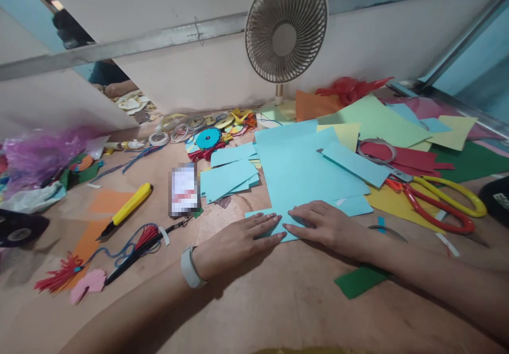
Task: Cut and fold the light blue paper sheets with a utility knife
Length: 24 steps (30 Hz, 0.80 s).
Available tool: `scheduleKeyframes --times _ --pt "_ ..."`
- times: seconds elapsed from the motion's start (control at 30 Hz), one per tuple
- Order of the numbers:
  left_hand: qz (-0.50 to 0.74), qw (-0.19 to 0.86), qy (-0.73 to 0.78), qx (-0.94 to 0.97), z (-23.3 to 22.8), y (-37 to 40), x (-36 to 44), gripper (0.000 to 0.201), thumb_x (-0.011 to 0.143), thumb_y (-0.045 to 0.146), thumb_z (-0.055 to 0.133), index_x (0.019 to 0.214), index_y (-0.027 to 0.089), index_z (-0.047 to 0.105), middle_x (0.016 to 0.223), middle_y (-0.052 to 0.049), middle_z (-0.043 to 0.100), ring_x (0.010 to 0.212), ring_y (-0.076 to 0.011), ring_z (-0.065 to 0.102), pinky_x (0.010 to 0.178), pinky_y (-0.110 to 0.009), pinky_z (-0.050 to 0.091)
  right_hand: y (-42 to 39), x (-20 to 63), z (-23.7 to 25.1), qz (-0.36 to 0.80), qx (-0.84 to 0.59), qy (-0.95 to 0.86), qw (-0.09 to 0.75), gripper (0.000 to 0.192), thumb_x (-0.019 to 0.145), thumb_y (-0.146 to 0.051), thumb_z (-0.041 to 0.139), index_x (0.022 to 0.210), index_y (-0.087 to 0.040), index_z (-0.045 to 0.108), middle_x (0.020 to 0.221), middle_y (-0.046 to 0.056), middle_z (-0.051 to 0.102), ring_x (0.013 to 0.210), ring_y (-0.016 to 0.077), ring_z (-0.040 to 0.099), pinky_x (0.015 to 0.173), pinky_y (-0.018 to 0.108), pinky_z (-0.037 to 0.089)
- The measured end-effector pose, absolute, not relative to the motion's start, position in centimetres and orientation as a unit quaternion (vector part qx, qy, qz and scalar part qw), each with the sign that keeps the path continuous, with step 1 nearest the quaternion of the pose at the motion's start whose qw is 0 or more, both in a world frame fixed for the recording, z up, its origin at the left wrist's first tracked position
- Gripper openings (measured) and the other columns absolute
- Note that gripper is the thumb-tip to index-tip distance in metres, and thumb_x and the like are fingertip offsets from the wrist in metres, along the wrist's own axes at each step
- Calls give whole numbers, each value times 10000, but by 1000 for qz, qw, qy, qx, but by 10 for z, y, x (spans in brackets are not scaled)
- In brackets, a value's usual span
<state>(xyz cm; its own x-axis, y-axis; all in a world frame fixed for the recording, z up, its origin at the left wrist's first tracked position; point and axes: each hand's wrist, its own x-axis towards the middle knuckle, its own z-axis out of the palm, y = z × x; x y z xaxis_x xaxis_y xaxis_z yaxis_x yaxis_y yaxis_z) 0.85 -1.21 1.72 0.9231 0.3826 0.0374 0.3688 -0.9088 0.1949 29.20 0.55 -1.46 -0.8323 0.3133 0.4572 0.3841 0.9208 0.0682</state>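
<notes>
A small light blue paper piece (287, 220) lies on the wooden table under my fingers. My left hand (242, 237), with a grey band on the wrist, rests flat on its left part, fingers stretched out. From the other side my right hand (330, 229) presses on it with fingers spread. The fingertips of both hands almost meet, and much of the piece is hidden beneath them. Just behind is a large light blue sheet (294, 168), with a narrow blue strip (353, 163) on top. More cut blue pieces (228, 179) are stacked to the left.
Scissors (441, 203) with red and yellow handles lie at right, near a green paper strip (360, 281). At left are a yellow cutter (131, 205), a red tassel (63, 272) and a lanyard card (183, 189). A fan (284, 38) stands at the back.
</notes>
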Motion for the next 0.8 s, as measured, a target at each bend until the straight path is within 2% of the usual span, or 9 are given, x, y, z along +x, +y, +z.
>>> scheduleKeyframes --times 0.1,0.3,0.47,0.63,0.8 --pt "45 90 190 977 14 -12 7 492 1007 76 475 1481 190 406 1540 -165 388 1458 -267 315 1191 -448 342 3 295 -14 -80 -168 -961 204 344 979 -139 474 1301 -185 586 1206 147 677 1107 232 614 861 413 528" --pt "21 66 170 983 12 -12 4 520 1008 99 493 1507 160 361 1563 -208 319 1473 -302 263 1196 -474 314 -2 300 -12 -105 -163 -971 136 421 970 -112 437 1381 -139 523 1362 175 611 1213 263 588 913 442 520" --pt "18 83 175 981 18 -13 5 558 1000 105 512 1518 231 348 1584 -163 293 1483 -289 238 1201 -487 298 -7 303 -14 -124 -177 -973 81 495 949 -101 441 1439 -168 455 1442 158 549 1305 270 526 961 458 495" --pt "26 92 170 981 19 -11 5 573 988 85 516 1520 226 356 1578 -163 314 1480 -293 254 1199 -474 303 -19 311 -18 -111 -215 -966 90 627 881 -57 469 1494 -161 384 1476 172 506 1368 313 458 1038 518 445" --pt "36 105 175 978 14 -12 -5 603 979 67 512 1527 256 344 1594 -152 290 1472 -301 285 1184 -475 329 -26 320 -19 -92 -231 -963 101 685 858 -7 404 1522 -164 336 1480 140 512 1428 286 380 1092 508 422"
